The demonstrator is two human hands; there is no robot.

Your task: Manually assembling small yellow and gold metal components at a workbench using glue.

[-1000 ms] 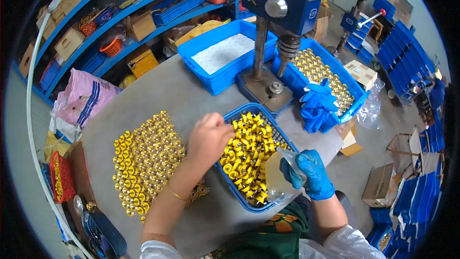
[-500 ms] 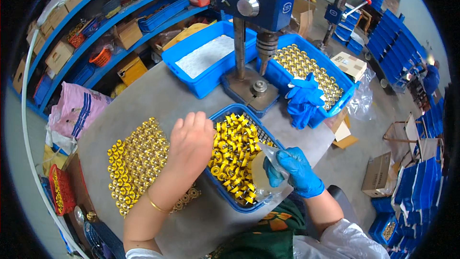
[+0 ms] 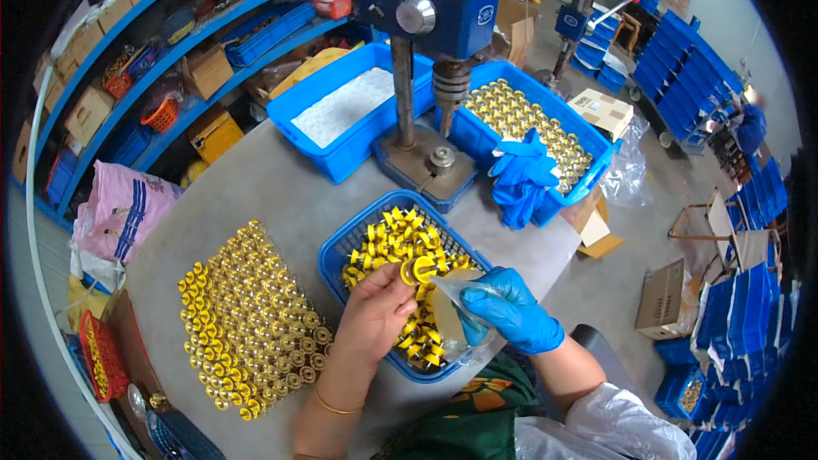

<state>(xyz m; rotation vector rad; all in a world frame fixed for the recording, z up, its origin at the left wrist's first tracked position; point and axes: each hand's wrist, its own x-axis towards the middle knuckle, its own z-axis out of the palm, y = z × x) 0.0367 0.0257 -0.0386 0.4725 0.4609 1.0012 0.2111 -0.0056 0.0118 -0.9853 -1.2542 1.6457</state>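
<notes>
Landmark: blue mesh basket (image 3: 400, 197) on a grey table (image 3: 204, 221), filled with a loose heap of yellow parts (image 3: 396, 234), short metal pins showing among them.

Across the basket's near left rim: bare left hand (image 3: 375, 311), thumb and fingertips pinching one round yellow piece (image 3: 417, 271) above the heap, remaining fingers curled toward the palm. Gold bangle (image 3: 336, 410) on that wrist, on the near side of the basket.

Over the basket's right edge: blue-gloved right hand (image 3: 511, 311), fingers pressed together around a clear plastic bag (image 3: 449, 319). Bag slack across the basket's near right corner. Pinched yellow piece right by the bag's upper edge; inside the mouth or just in front, cannot tell.

Left of the basket: broad patch of gold parts (image 3: 256, 315) in close rows, yellower along the outer left side.

Beyond the basket: blue press machine (image 3: 447, 21), heavy metal base near the far rim. Behind and left of the basket: blue bin (image 3: 319, 153), white sheet (image 3: 345, 111) inside. Behind and right: second blue bin (image 3: 571, 202), gold pieces in rows, crumpled blue gloves (image 3: 521, 179) over its near side.

Far left of the basket: pink sack (image 3: 128, 213), dark-blue stripes.
</notes>
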